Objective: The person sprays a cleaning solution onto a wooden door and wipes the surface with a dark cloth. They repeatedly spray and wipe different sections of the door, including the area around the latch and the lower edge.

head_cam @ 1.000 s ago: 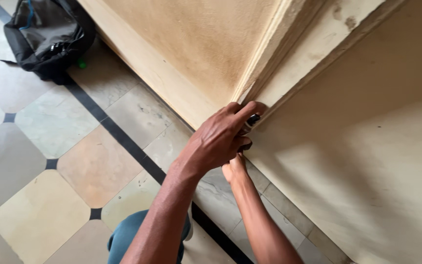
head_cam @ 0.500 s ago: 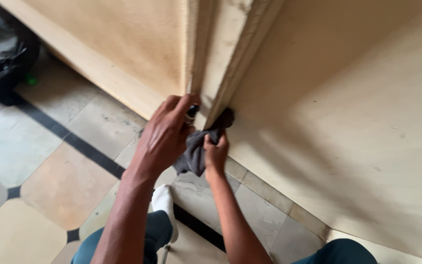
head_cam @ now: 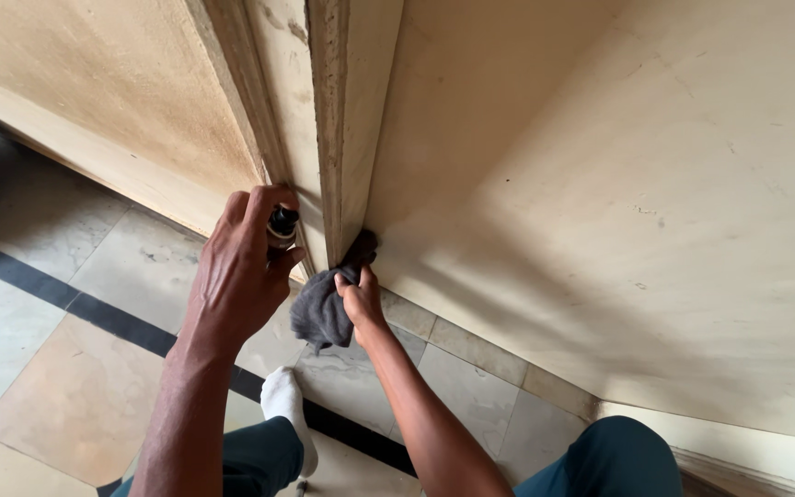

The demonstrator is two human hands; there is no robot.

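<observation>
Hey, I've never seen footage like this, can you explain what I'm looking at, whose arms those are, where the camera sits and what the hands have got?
The camera is worn on a person's head and looks down, so the two bare arms coming up from the bottom edge are that person's own. There is one view only.

The left hand grips a small dark-topped bottle, with a finger over its top, close to the pale wall corner. What kind of bottle it is cannot be told.

The right hand clutches a grey cloth and presses it against the foot of that corner, where the wall meets the floor.

Below lies a tiled floor of pale stone with dark strips. At the bottom you see the person's knees in dark teal trousers and a white sock. A dark thing sits at the far left edge, too cropped to name.
</observation>
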